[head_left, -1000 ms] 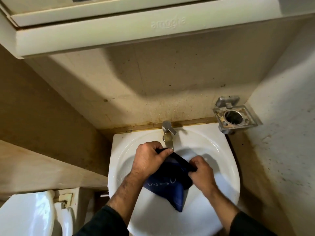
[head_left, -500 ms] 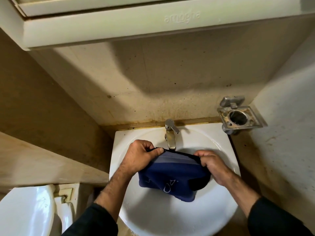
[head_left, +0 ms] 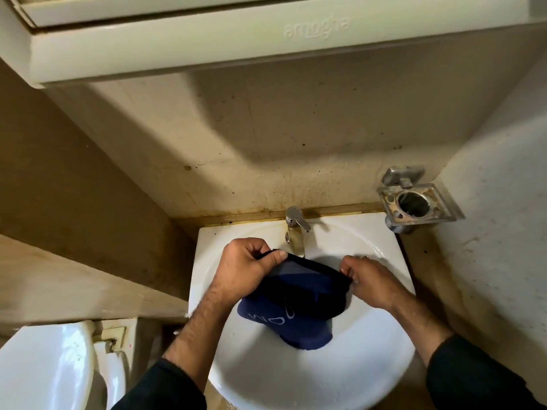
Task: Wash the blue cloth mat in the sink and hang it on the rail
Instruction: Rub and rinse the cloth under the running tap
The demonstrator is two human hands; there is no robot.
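Limp, folded blue cloth mat

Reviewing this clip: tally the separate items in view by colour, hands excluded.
Blue: 1, the cloth mat
White: 2, the sink and the toilet
Metal: 2, the tap and the wall holder
Cream: 1, the cabinet
Total: 6

Stained beige walls, white toilet

The white sink carries a chrome tap at its back rim.
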